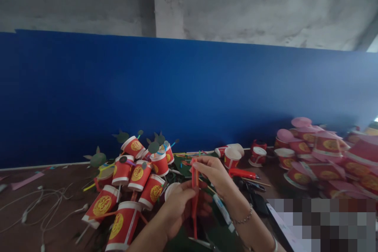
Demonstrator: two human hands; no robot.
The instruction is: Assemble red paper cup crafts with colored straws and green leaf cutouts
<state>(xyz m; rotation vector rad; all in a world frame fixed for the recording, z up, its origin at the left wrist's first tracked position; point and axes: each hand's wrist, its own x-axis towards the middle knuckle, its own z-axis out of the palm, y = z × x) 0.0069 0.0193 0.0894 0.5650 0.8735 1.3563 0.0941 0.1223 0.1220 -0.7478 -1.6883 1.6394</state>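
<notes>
A narrow red strip (194, 204) hangs upright between my two hands at the lower middle. My left hand (180, 202) pinches it partway down between thumb and fingers. Higher up, my right hand (208, 167) grips the strip's top end with its fingertips. Just below the strip's lower end lie scissors (203, 243), partly cut off by the frame. Red paper cups with yellow prints, one of them a tilted cup (117, 224), are heaped to the left of my hands.
Tangled white earphones (44, 208) lie at the left. Behind my right hand are an upright cup (232, 158) and a red tool (243, 173). Pink-and-red cup assemblies (327, 145) pile up at the right. A blue panel (183, 94) stands behind the table.
</notes>
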